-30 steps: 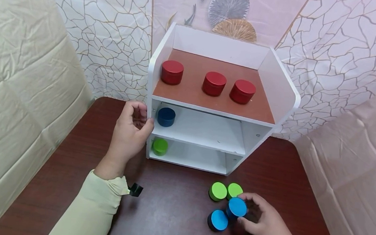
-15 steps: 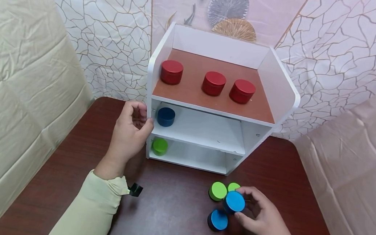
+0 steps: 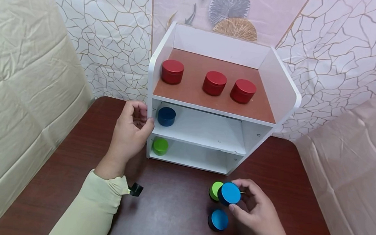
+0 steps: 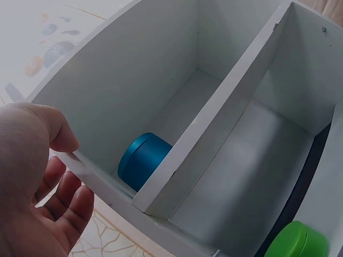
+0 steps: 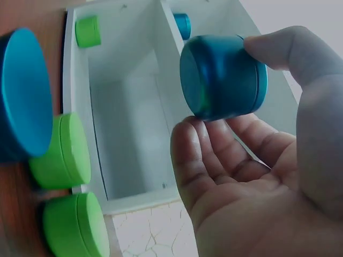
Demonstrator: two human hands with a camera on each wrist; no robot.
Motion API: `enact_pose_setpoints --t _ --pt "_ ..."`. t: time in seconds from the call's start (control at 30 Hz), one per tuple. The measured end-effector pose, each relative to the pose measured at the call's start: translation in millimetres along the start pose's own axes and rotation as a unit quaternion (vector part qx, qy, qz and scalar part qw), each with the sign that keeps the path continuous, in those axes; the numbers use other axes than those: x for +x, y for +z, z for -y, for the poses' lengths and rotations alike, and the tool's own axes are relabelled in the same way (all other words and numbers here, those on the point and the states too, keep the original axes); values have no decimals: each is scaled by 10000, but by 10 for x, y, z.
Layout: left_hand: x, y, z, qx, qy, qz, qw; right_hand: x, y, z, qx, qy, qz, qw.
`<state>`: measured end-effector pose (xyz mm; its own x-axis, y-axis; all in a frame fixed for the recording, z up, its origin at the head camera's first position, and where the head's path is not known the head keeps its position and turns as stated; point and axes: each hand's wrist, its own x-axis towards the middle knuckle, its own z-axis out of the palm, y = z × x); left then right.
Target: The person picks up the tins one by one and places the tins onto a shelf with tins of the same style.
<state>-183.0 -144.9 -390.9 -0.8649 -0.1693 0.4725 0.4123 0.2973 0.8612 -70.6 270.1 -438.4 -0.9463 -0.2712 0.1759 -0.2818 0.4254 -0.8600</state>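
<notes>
on brown tbl [image 3: 168, 210], wht shelf [image 3: 203, 127], cloth [image 3: 115, 36] behind

No text, label, brand, number or sign I can read, in head view or either of my wrist views.
</notes>
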Motion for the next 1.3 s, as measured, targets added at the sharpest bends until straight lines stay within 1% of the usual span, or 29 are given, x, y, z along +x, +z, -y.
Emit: enact_pose_setpoints --t 0.1,0.33,0.63,0.87,1.07,1.23,1.3 --pt "5 -2 3 -12 3 3 10000 31 29 36 79 -88 -55 9999" --pt "5 -6 15 -21 -12 42 10000 105 97 130 29 -68 -162 9998" --pt "-1 -6 2 11 -32 69 10000 223 172 251 85 -363 -205 9991" --pt "-1 -9 0 13 1 39 10000 327 244 353 104 -288 -332 9990" --pt "-4 -14 0 26 16 40 10000 427 302 428 35 -369 -402 9985" --pt "-2 -8 1 19 -26 55 10000 541 301 467 -79 -456 -425 9980" --pt "0 -5 4 18 -36 54 10000 593 285 487 -92 -413 -442 9981"
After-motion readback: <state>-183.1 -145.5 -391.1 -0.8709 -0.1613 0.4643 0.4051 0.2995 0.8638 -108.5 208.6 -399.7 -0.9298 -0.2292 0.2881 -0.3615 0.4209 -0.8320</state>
